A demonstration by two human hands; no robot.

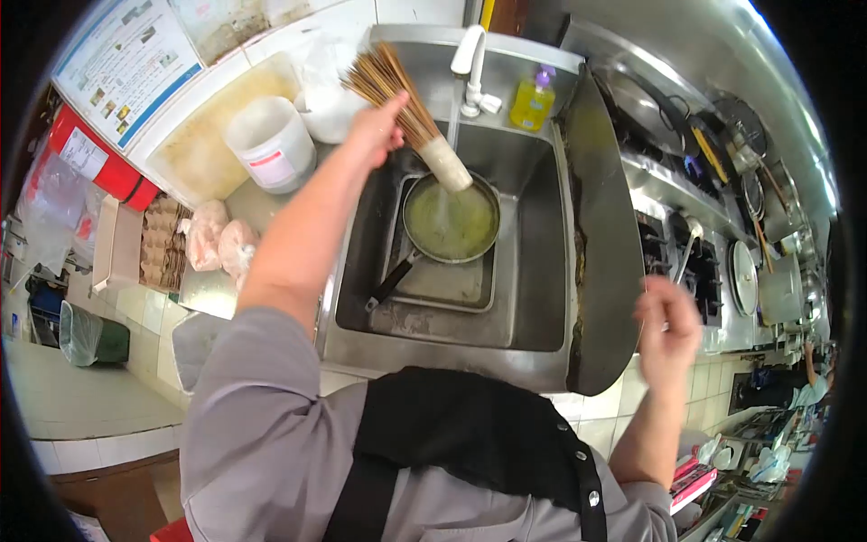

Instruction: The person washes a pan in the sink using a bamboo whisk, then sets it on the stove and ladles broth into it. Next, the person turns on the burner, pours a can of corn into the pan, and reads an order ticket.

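Note:
My left hand (375,134) is closed round a stick brush (402,95), a bundle of thin brown sticks with a whitish wrapped end. That wrapped end points down over a round frying pan (452,217), beside the stream from the white faucet (469,63). Greenish, cloudy water covers the pan's bottom. The pan's black handle points down and left, and beneath it a rectangular metal tray (442,294) lies in the steel sink (533,312). Off to the right, past the sink's side panel, my right hand (668,321) hangs with loosely curled fingers and nothing visible in them.
A yellow soap bottle (533,98) stands at the sink's back right corner. Left of the sink are a white bucket (271,144) and tied plastic bags (221,239). A metal panel (605,235) separates the sink from the stove (695,280), where a ladle and pans lie.

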